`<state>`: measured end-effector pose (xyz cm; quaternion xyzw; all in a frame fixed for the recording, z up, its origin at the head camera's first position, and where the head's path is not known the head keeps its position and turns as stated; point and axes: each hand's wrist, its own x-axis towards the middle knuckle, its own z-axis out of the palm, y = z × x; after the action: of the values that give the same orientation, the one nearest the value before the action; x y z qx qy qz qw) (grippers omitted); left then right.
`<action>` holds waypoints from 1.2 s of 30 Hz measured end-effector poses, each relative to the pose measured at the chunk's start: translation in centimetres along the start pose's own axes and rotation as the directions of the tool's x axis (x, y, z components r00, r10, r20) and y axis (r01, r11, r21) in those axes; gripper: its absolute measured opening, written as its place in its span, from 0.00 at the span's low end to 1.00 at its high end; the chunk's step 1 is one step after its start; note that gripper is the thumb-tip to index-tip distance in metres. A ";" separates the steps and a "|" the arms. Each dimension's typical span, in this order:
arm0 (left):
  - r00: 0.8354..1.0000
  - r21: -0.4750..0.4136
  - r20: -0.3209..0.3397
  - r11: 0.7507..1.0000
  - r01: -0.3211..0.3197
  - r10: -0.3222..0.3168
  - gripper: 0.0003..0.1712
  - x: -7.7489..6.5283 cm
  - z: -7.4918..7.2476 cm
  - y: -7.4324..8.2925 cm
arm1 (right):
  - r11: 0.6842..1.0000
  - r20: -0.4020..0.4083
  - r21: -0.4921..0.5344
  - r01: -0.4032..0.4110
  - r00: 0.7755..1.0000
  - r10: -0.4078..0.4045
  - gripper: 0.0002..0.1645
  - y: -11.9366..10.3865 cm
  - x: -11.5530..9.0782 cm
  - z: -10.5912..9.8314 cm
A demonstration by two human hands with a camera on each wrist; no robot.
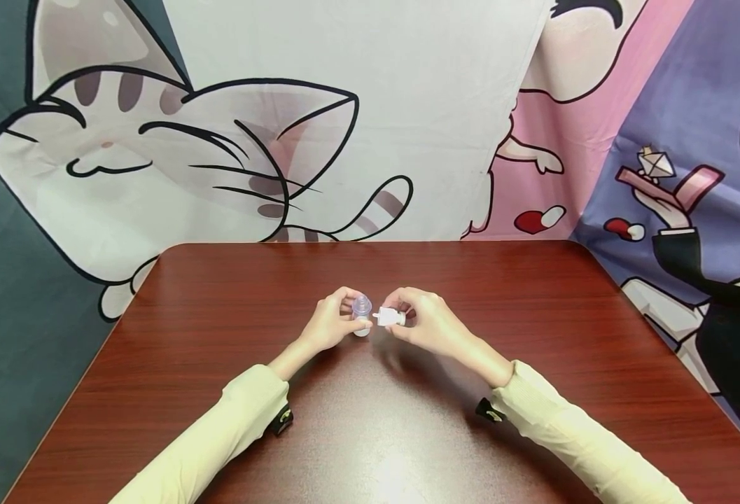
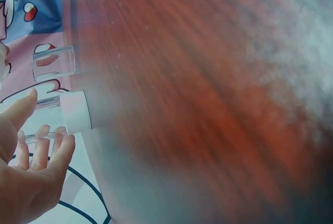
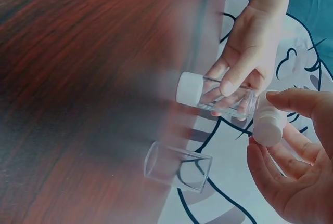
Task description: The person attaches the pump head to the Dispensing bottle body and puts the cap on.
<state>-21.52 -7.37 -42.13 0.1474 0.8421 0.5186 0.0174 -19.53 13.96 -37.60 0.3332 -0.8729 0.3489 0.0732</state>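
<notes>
My left hand (image 1: 330, 320) holds a small clear bottle (image 1: 361, 306) upright, its white base (image 3: 189, 89) downward; it appears to stand on the table. Thumb and fingers lie on either side of the clear wall. Just to the right, my right hand (image 1: 431, 323) pinches a white pump head (image 1: 390, 317) sideways, its thin tip pointing at the bottle with a small gap in the head view. In the right wrist view this white piece (image 3: 268, 125) overlaps the bottle's upper end. A clear cylindrical cap (image 3: 179, 168) stands apart on the table, also in the left wrist view (image 2: 54, 63).
The dark red wooden table (image 1: 250, 280) has rounded far corners. Behind it hangs a cartoon backdrop (image 1: 407, 105) with a cat. Light sleeves (image 1: 243, 406) cover both forearms, and a black wrist device (image 1: 281, 418) shows beneath the left one.
</notes>
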 end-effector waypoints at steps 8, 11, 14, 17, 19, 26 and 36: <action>1.000 -0.009 0.001 1.000 0.000 0.000 0.27 0.1 0.0 -0.1 | 1.000 -0.014 -0.018 0.004 1.000 -0.005 0.16 -0.3 0.4 -0.2; 1.000 -0.017 -0.005 1.000 -0.009 0.009 0.26 0.0 0.1 0.0 | 0.999 -0.021 -0.033 -0.001 1.000 0.000 0.16 -0.3 0.4 -0.1; 1.000 -0.017 -0.011 0.999 -0.028 0.027 0.26 -0.1 0.1 0.0 | 0.999 -0.023 -0.035 -0.007 1.000 0.006 0.16 -0.3 0.5 -0.2; 0.999 -0.014 -0.012 0.999 -0.030 0.030 0.26 -0.1 0.0 0.0 | 1.000 -0.018 -0.015 -0.028 0.999 0.027 0.15 -0.3 0.6 -0.2; 1.000 -0.012 -0.009 1.000 -0.029 0.029 0.26 -0.2 0.0 0.1 | 0.999 -0.015 -0.001 -0.043 0.999 0.043 0.15 -0.4 0.7 -0.2; 1.000 -0.007 -0.012 1.000 -0.026 0.026 0.27 -0.1 0.0 -0.1 | 0.998 -0.015 -0.006 -0.055 0.998 0.055 0.17 -0.8 1.3 0.0; 1.000 -0.022 -0.014 1.000 -0.008 0.008 0.27 -0.1 0.1 -0.1 | 0.999 -0.029 0.018 -0.040 0.999 0.041 0.17 -1.0 1.9 0.1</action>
<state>-21.45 -7.36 -42.28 0.1468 0.8359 0.5288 0.0110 -20.34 12.36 -36.49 0.3109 -0.8753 0.3625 0.0758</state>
